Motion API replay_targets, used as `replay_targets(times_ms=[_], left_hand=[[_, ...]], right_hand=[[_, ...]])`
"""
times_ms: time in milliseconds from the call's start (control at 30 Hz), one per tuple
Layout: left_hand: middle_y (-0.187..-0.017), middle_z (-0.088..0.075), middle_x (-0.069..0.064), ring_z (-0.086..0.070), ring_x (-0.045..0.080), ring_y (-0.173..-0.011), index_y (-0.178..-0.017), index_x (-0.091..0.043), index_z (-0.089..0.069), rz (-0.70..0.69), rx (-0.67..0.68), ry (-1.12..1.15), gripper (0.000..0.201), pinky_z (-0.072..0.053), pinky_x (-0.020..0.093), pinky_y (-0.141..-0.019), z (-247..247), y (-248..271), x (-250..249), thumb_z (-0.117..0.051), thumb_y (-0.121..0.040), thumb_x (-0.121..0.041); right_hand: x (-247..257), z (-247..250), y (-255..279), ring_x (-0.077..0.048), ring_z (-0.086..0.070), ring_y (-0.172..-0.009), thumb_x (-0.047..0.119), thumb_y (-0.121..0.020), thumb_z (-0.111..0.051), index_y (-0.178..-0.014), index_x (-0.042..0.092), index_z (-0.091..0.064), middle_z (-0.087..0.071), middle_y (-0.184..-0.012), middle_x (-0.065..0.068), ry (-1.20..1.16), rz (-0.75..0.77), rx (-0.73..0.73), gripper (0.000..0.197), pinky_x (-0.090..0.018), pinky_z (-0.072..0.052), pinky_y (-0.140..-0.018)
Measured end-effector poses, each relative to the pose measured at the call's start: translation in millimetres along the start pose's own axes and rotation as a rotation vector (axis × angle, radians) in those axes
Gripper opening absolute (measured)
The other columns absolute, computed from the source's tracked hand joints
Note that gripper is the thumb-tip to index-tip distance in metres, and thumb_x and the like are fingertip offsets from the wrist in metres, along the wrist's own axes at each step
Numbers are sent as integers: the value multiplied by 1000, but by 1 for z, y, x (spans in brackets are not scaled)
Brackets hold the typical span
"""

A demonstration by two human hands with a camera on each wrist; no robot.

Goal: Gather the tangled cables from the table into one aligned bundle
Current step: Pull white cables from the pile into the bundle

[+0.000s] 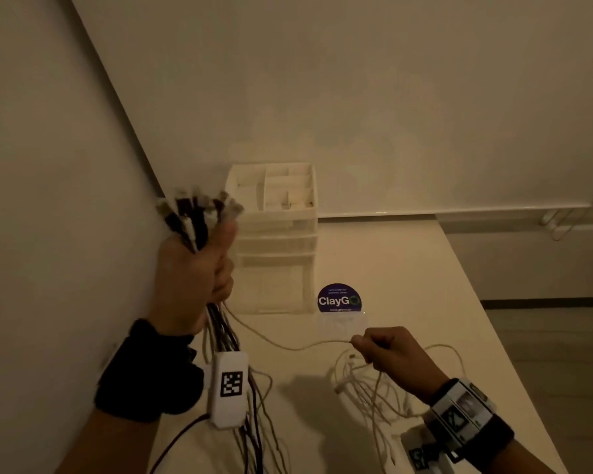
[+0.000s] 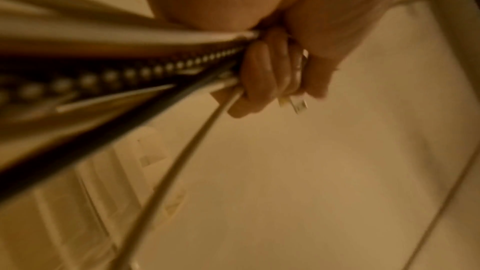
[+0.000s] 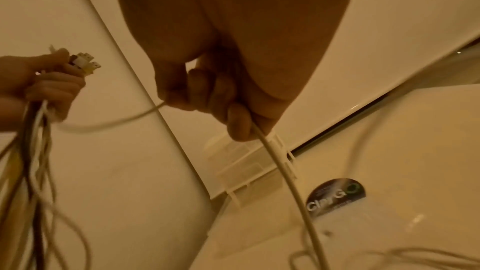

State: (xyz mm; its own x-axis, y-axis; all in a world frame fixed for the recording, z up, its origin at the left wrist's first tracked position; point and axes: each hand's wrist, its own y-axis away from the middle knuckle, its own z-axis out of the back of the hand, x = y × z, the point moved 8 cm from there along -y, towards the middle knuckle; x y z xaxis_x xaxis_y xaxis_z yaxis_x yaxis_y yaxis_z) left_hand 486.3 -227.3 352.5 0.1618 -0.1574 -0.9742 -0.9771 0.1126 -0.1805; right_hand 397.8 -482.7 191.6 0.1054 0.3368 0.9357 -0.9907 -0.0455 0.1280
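Note:
My left hand (image 1: 199,268) is raised above the table's left side and grips a bundle of black and white cables (image 1: 199,217), plug ends fanned out above the fist, cords hanging below (image 1: 240,405). In the left wrist view the curled fingers (image 2: 270,73) wrap the cords. One white cable (image 1: 288,345) sags from that fist across to my right hand (image 1: 387,354), which pinches it low over the table. In the right wrist view the same white cable (image 3: 283,167) runs out under the curled fingers (image 3: 207,93). Loose white cable loops (image 1: 374,388) lie under the right hand.
A white plastic drawer organiser (image 1: 274,234) stands against the wall behind the left hand. A round dark "ClayGo" sticker (image 1: 339,299) sits on the white table (image 1: 425,268). A wall runs close on the left; the table edge drops off at the right.

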Motion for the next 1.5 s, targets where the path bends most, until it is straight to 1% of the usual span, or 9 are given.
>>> replay_targets(times_ms=[100, 233, 400, 533, 700, 1067, 1200, 1367, 1500], left_hand=[[-40, -49, -12, -42, 1, -34, -72, -18, -66, 23, 148, -329, 14, -35, 17, -38, -48, 16, 24, -75, -82, -20], [-68, -71, -13, -63, -4, -64, -87, -20, -75, 46, 279, -360, 5, -44, 12, -59, -95, 30, 56, -74, -82, -17], [-41, -51, -18, -46, -6, -38, -77, -13, -68, 78, 281, -290, 12, -33, 7, -44, -110, 26, 59, -67, -88, -12], [-43, -53, -21, -50, -8, -42, -71, -24, -62, 41, 361, -389, 23, -33, 5, -47, -109, 25, 55, -65, -90, -12], [-41, -53, -17, -46, -4, -40, -59, -24, -60, 58, 28, -441, 30, -37, 26, -50, -56, 2, 61, -68, -87, -19], [-57, -56, 3, -47, 9, -39, -68, -13, -63, 30, -543, -262, 25, -41, 26, -45, 63, -7, 44, -73, -84, -29], [-47, -55, -13, -46, 4, -42, -63, -18, -65, -4, -388, -326, 22, -39, 28, -51, 32, -2, 40, -76, -81, -24], [-65, -69, -24, -61, -11, -62, -83, -27, -72, 0, 117, -334, 19, -44, 9, -60, -69, 15, 43, -74, -80, -9], [-84, -75, -8, -70, 5, -82, -90, -32, -73, 25, 200, -413, 11, -55, 28, -75, -91, 19, 67, -75, -81, -26]], right_hand=[[21, 5, -13, -12, -30, -48, 18, -87, -67, -52, 5, -39, -33, -51, -2, -109, 33, -81, 47, -31, -32, -54], [67, 7, -28, -17, -25, -52, 30, -73, -64, -60, -14, -41, -27, -56, -15, -232, 156, -42, 51, -35, -25, -54], [87, 15, -42, -16, -37, -56, 23, -72, -63, -68, -20, -50, -45, -61, -15, -320, 219, 21, 45, -29, -30, -56], [79, 11, -42, -15, -42, -57, 19, -79, -60, -74, -18, -58, -51, -59, -7, -300, 217, 47, 38, -28, -32, -58], [62, 11, -43, -19, -36, -57, 24, -89, -53, -67, 11, -63, -46, -62, -9, -250, 177, 62, 28, -25, -31, -55], [-18, 15, -41, -14, -33, -52, 34, -88, -62, -57, 13, -53, -37, -57, -6, -105, 7, -53, 39, -28, -31, -55], [-6, 18, -46, -13, -28, -50, 14, -90, -64, -54, 7, -38, -31, -54, -2, -188, -10, -105, 45, -31, -28, -55], [55, 11, -51, -6, -33, -44, 5, -84, -61, -49, 6, -36, -35, -48, 3, -242, 128, -58, 43, -24, -30, -52], [85, 9, -51, -5, -32, -45, 11, -74, -57, -53, 0, -41, -35, -49, 7, -377, 206, -15, 29, -19, -30, -50]])
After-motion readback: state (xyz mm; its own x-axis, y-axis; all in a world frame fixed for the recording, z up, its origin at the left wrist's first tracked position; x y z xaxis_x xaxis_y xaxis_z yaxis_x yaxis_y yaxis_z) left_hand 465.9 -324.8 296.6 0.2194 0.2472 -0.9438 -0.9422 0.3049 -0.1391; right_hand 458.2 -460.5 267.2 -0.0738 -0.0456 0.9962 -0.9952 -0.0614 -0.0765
